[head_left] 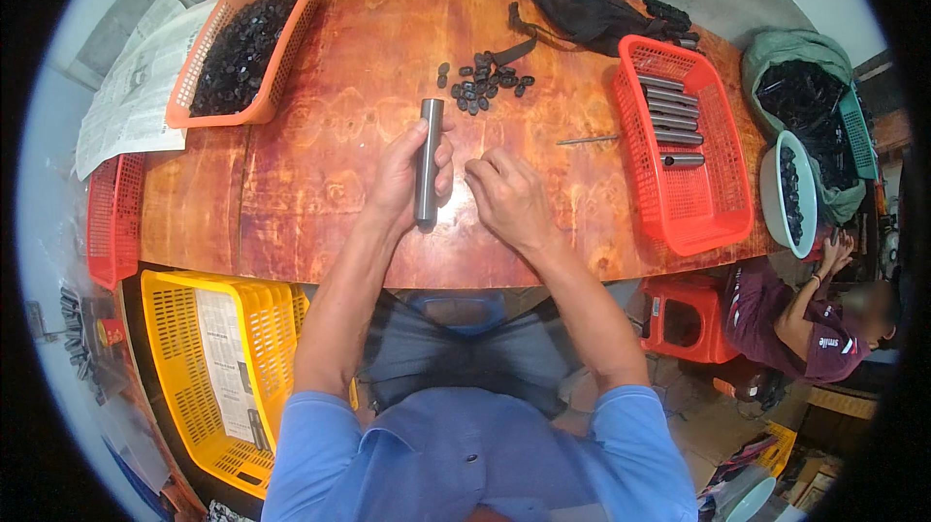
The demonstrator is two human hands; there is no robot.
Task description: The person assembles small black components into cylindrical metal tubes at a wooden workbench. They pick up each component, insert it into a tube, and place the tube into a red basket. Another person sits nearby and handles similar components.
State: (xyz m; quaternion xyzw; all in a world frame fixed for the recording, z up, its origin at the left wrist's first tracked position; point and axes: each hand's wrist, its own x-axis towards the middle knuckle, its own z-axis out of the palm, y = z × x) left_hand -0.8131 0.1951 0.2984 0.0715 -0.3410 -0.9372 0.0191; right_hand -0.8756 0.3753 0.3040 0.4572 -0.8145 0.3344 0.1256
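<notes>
My left hand (396,173) is closed round a grey metal tube (428,161), which stands nearly upright in the picture over the wooden table (320,221). Just to its right, my right hand (514,197) is apart from the tube, its fingers curled and the fingertips pinched together. Whatever those fingertips may hold is too small or hidden to make out. Beyond both hands, a loose pile of small black oval pieces (482,86) lies on the table. A thin metal rod (588,140) rests to the right of the pile.
At right, a red basket (716,207) holds several metal tubes (671,123). An orange basket (181,95) of black pieces sits far left. A black bag (582,13) lies at the back. Yellow crates (179,381) stand lower left. A person in maroon (776,314) sits at right beside a red stool (684,318).
</notes>
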